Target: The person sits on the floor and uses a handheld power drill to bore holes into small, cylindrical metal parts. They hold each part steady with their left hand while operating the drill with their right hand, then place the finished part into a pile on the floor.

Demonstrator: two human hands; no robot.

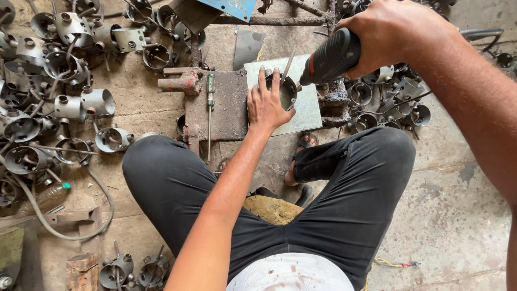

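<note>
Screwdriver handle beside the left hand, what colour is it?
Green screwdriver handle, clearest in the head view.

The left hand (265, 105) lies palm down, fingers spread, arm stretched forward. The right hand (396, 35) is raised, fist curled tight.

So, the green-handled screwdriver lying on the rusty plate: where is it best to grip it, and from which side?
Grip the green handle of the screwdriver, probably coming from above. It lies flat on the rusty plate with the handle at the far end, thicker than the thin shaft pointing toward the person. The left hand is nearest; the right hand holds the drill.
</note>
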